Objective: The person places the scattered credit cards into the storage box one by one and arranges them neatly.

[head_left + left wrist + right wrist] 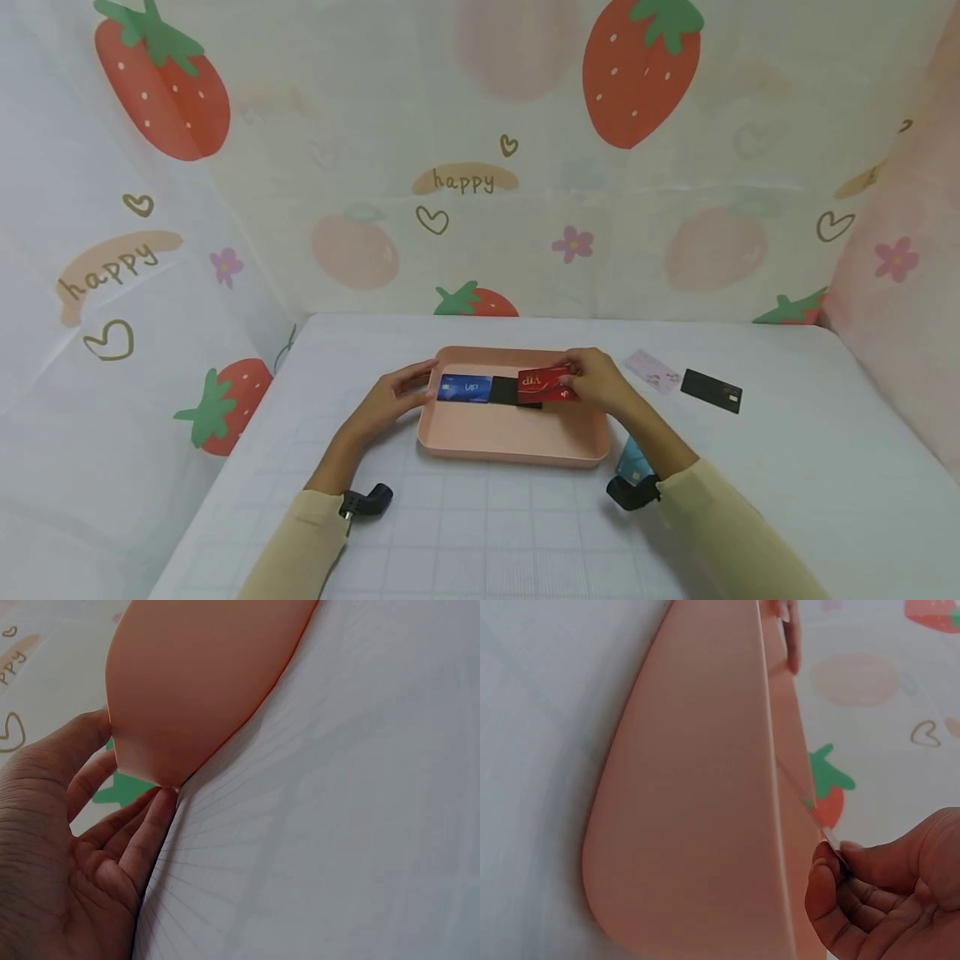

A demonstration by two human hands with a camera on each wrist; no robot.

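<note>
My right hand (pixel 600 381) pinches a red VIP card (pixel 542 384) between thumb and fingers, over the right part of a pink tray (pixel 510 450). In the right wrist view the card (pixel 815 812) appears edge-on, tilted, above the tray's rim. Inside the tray, a blue VIP card (pixel 465 388) lies at the left, with a dark card (pixel 504 390) beside it, partly covered by the red one. My left hand (pixel 382 404) touches the tray's left end, thumb and fingertips at its edge; the left wrist view shows this hand (pixel 97 847) against the outer wall.
Right of the tray lie a pale pink card (pixel 652 371) and a black card (pixel 711 391). A light blue card (pixel 634 461) sits near the tray's front right corner, partly hidden by the right wrist's black band (pixel 632 493). A strawberry-print curtain (pixel 480 250) stands behind the white table (pixel 465 533).
</note>
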